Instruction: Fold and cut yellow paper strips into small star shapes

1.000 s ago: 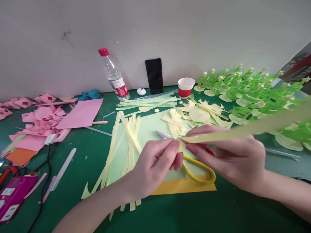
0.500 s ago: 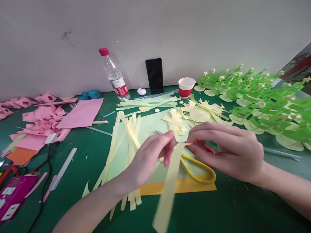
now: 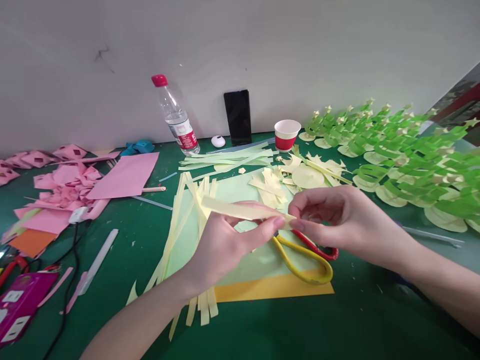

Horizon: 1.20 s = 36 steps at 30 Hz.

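A pale yellow paper strip is pinched between the thumb and fingers of my left hand, its long tail pointing left across that hand. The fingertips of my right hand close on the strip's right end, which looks folded into a small knot. Beneath both hands lie scissors with one yellow and one red handle; their blades are mostly hidden. They rest on light green paper sheets over an orange sheet. More yellow strips lie left of my hands.
Behind are green strips, a tilted bottle, a phone, a paper cup and yellow scraps. Green paper models fill the right. Pink paper, a power strip and a black cable lie left.
The strip's tail has swung from hanging toward me to pointing left over my left hand. My left hand has turned, and the red scissor handle shows more.
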Each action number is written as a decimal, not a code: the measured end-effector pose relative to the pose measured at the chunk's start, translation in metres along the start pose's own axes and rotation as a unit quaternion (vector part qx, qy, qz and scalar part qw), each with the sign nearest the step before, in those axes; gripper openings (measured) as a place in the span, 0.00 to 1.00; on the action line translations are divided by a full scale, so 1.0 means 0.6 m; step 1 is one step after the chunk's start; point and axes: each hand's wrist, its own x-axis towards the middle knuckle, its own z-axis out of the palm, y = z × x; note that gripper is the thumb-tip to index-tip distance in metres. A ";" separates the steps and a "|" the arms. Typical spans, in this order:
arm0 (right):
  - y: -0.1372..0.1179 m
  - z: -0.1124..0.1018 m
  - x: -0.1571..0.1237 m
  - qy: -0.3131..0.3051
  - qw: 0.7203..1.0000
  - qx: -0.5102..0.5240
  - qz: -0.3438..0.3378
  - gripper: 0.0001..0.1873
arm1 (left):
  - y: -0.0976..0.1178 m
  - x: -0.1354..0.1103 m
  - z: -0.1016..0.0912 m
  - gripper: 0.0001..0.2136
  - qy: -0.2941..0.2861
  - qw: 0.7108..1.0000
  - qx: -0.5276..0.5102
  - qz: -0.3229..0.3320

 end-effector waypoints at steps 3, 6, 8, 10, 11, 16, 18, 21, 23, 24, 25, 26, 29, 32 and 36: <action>-0.002 -0.002 -0.002 0.023 0.999 -0.018 -0.041 0.07 | -0.003 0.001 -0.005 0.05 0.005 0.999 0.002 -0.050; 0.001 -0.005 -0.002 0.043 0.983 -0.077 -0.162 0.04 | -0.006 0.000 -0.007 0.04 0.013 0.995 -0.055 -0.085; 0.006 -0.007 -0.001 0.055 0.946 -0.146 -0.284 0.03 | -0.006 0.000 -0.007 0.04 0.017 0.988 -0.110 -0.103; 0.009 -0.009 -0.001 0.070 0.901 -0.209 -0.372 0.07 | -0.004 -0.001 -0.006 0.05 0.018 0.982 -0.149 -0.117; 0.009 -0.009 -0.001 0.073 0.887 -0.230 -0.393 0.07 | -0.003 -0.001 -0.006 0.05 0.012 0.980 -0.159 -0.119; 0.006 -0.014 -0.003 0.056 0.881 -0.240 -0.404 0.06 | 0.000 -0.003 -0.006 0.06 -0.013 0.981 -0.146 -0.128; 0.004 -0.017 -0.003 0.047 0.879 -0.238 -0.411 0.06 | 0.000 -0.004 -0.007 0.05 -0.015 0.981 -0.138 -0.138; 0.003 -0.020 -0.002 0.032 0.874 -0.240 -0.421 0.06 | -0.001 -0.004 -0.008 0.05 -0.019 0.978 -0.147 -0.145; 0.002 -0.021 0.000 0.032 0.873 -0.244 -0.421 0.05 | -0.001 -0.004 -0.008 0.05 -0.026 0.976 -0.155 -0.147; 0.002 -0.021 0.000 0.033 0.873 -0.245 -0.421 0.05 | -0.001 -0.005 -0.008 0.05 -0.027 0.976 -0.157 -0.148; 0.001 -0.022 0.001 0.036 0.873 -0.243 -0.421 0.05 | 0.000 -0.005 -0.007 0.05 -0.029 0.976 -0.156 -0.149; 0.001 -0.022 0.002 0.036 0.875 -0.238 -0.419 0.05 | 0.000 -0.005 -0.006 0.05 -0.029 0.976 -0.154 -0.152; 0.001 -0.023 0.003 0.026 0.886 -0.213 -0.410 0.05 | 0.002 -0.005 -0.005 0.04 -0.026 0.975 -0.148 -0.165; 0.001 -0.027 0.004 0.010 0.898 -0.190 -0.397 0.05 | 0.002 -0.004 -0.006 0.04 -0.037 0.975 -0.148 -0.158; 0.003 -0.029 0.006 -0.015 0.913 -0.157 -0.376 0.05 | 0.001 -0.004 -0.009 0.06 -0.052 0.980 -0.124 -0.146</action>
